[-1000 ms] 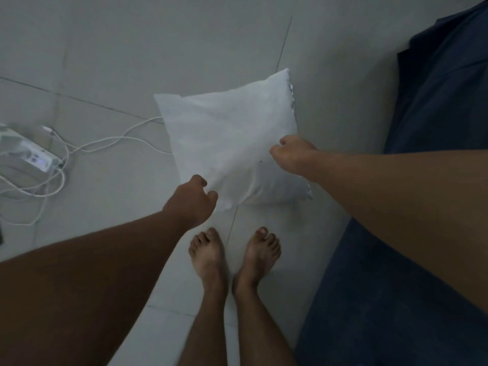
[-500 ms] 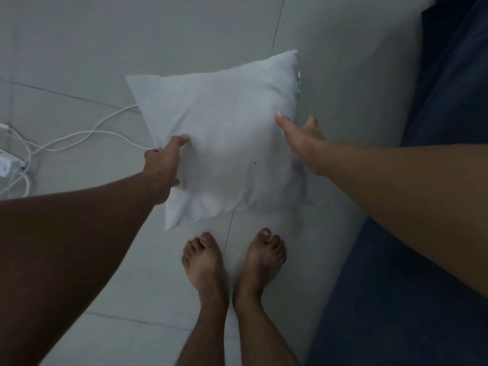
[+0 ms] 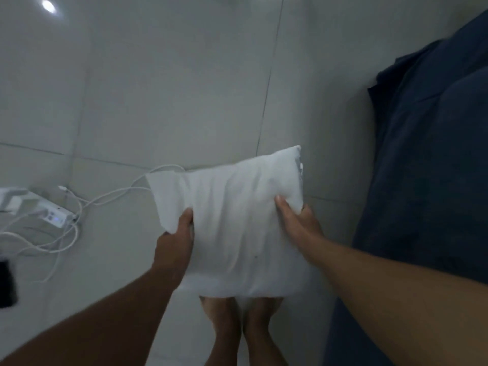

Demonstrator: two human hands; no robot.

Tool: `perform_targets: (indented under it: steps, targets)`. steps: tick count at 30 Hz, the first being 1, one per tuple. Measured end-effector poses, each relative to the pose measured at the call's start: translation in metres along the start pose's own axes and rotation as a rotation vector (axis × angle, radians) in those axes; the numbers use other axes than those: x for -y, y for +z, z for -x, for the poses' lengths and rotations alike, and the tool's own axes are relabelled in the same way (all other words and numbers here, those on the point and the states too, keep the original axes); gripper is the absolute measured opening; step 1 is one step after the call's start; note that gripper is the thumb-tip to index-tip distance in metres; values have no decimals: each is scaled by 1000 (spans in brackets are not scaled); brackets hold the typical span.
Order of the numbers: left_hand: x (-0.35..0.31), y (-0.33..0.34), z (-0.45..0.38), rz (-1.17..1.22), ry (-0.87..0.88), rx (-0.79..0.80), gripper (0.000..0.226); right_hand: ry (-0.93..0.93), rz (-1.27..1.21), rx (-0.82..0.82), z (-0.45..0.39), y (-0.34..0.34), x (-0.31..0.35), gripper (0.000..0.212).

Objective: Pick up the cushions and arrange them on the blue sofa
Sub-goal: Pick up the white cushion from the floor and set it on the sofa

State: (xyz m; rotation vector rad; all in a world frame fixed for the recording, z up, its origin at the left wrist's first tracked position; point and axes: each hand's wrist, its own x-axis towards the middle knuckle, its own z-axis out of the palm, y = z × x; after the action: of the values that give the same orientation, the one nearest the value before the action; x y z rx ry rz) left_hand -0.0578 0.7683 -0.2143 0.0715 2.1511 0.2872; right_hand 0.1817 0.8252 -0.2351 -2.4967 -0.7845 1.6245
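Right now a white cushion [image 3: 237,228] is held off the tiled floor [image 3: 169,101], gripped from both sides in front of the person's body. The left hand [image 3: 175,244] clasps its left edge, thumb pressed into the front fabric, the other fingers hidden behind. The right hand [image 3: 298,223] grasps the right edge, fingers spread over the front and sinking into the filling. The cushion is tilted, its upper right corner the highest, and its lower edge hides the toes of two bare feet [image 3: 243,323] standing on the floor below.

To the right lies the blue sofa [image 3: 427,167], its dark seat running along the frame's right side; the right forearm crosses in front of its lower part. The cushion is near the sofa but apart from it, with a strip of floor between.

On the floor to the left sits a white power strip [image 3: 50,215] with plugs in it, and loose white cables [image 3: 66,241] curl around it; one cable runs behind the cushion's upper left corner. A dark object [image 3: 6,283] at the left edge is too blurred to identify. A light reflection [image 3: 48,6] glints on the tiles at upper left.
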Motion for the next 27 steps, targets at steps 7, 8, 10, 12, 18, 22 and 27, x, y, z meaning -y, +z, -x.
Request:
perform_targets:
  steps: [7,8,10,12,18,22,27]
  targets:
    - [-39,-45,74,-100,127,-132,91,-85,16,-24,64,-44,63,64]
    - [-44,-53,82,-50,161,-100,96,-95,10,-28,72,-52,72,61]
    - [-58,-68,100,27,183,-75,97,-115,-2,-34,90,-70,91,57]
    - [-78,-84,126,94,212,-33,75,-148,-23,-50,108,-88,110,56]
    - [-130,-129,193,101,386,35,64,-211,-92,-96,176,-149,154,53]
    - [-163,-157,239,89,483,89,55,-237,-125,-140,223,-190,176,56]
    - [-203,-179,305,72,605,179,50,-265,-202,-208,283,-245,196,60]
